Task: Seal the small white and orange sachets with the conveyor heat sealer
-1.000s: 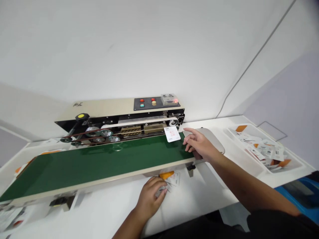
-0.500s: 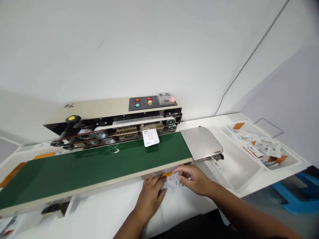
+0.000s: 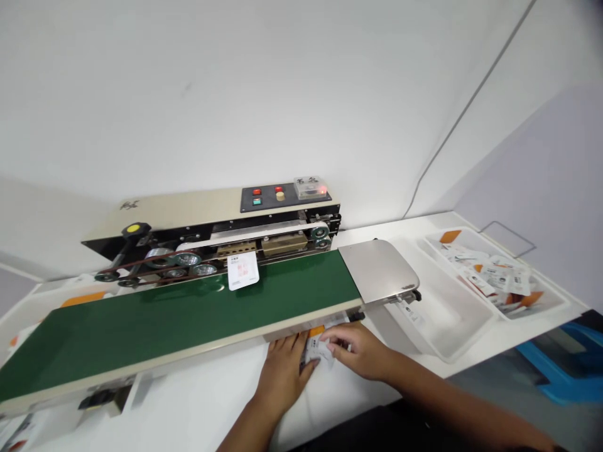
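Observation:
In front of the green conveyor belt [image 3: 188, 320], several white printed sachets [image 3: 316, 353] with orange on them lie on the white table, partly under the belt's front edge. My left hand [image 3: 285, 370] rests flat at their left side, fingers stretched toward the belt, the thumb apart and at the sachets' near edge. From the right, my right hand [image 3: 358, 351] has its thumb and fingers bent together in a pinch at the top sachet. Up on the belt, a single white sachet [image 3: 243, 271] lies with its far edge in the sealing machine [image 3: 211, 210].
A steel end plate [image 3: 379, 270] closes the belt's right end. Right of it stand a white tray [image 3: 452, 359] with a few sachets and another tray [image 3: 532, 317] heaped with them. A blue stool [image 3: 565, 364] is at lower right. The wall rises behind the machine.
The sachet on the belt has travelled left along the sealing machine. My right hand has shifted slightly left and down over the sachets, while my left hand stays in nearly the same place.

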Demonstrator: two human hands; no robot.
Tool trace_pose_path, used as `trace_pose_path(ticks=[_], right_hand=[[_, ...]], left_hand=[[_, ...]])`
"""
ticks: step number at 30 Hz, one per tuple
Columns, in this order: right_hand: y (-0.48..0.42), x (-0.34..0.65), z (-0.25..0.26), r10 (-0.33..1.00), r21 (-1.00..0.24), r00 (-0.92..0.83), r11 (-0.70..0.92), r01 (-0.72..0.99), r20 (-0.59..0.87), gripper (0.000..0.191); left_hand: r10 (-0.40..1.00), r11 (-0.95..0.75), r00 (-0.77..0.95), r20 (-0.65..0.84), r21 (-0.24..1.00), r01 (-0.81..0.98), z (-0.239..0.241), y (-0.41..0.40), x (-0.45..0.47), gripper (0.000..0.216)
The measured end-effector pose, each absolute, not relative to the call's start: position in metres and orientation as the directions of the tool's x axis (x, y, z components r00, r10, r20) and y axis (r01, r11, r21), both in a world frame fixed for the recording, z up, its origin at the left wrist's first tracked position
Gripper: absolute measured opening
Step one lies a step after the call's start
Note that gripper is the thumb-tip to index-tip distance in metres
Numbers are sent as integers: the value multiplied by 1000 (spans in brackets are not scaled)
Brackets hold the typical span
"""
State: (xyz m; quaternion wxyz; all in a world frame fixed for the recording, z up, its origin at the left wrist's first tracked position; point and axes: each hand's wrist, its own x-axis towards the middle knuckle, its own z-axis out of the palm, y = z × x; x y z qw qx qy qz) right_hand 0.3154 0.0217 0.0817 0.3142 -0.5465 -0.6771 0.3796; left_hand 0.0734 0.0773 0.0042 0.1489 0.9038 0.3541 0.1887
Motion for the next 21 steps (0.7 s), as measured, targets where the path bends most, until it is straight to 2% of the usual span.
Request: trace_pose_path(ticks=[8, 10, 16, 19, 21], right_hand=[[22, 312, 77, 971, -848, -241, 134, 512, 8, 28], [22, 312, 75, 969, -846, -245, 140, 514, 11, 29], [23, 309, 71, 963, -847, -270, 166, 506, 28, 29], [23, 309, 70, 961, -850, -271, 181, 495, 46, 28], [23, 309, 69, 961, -855, -269, 197, 480, 70, 28]], left_hand=[[629, -763, 713, 311, 421, 490, 9, 84, 69, 40], [620, -767, 723, 304, 432, 475, 8, 83, 70, 40], [606, -770, 756, 245, 419, 482, 8, 79, 73, 57], [573, -793, 776, 262, 416, 445, 8, 80, 72, 48], [535, -824, 780, 325, 406, 396, 8, 82, 70, 42]])
